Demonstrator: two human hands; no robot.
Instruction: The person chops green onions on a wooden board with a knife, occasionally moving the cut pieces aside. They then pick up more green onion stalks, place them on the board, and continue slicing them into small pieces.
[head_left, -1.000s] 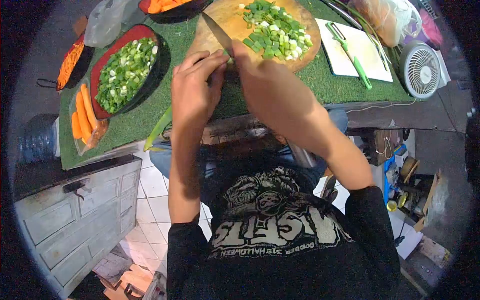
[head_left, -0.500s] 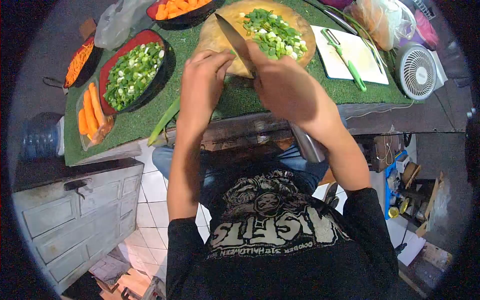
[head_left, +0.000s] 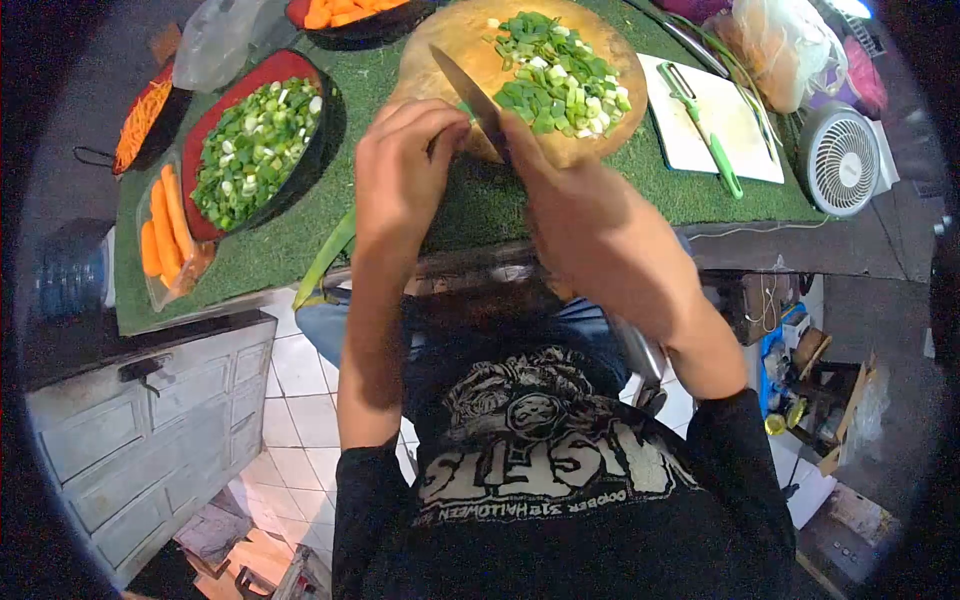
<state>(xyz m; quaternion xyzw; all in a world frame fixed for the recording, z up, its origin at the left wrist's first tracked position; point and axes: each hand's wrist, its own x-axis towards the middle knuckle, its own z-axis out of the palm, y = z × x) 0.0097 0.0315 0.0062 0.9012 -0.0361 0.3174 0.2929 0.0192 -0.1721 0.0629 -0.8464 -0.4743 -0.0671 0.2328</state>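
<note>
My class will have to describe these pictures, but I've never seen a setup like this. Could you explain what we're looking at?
There is no machine here, just a person's two bare hands. The camera is worn on the head and looks forward and down, so the black shirt fills the bottom.

The right hand holds a knife. The left hand holds a green stalk, mostly hidden beneath it.

On the green mat is a round wooden board with chopped greens. To the left are a bowl of more greens and some carrots; to the right, a peeler on a white board, and a fan.
</note>
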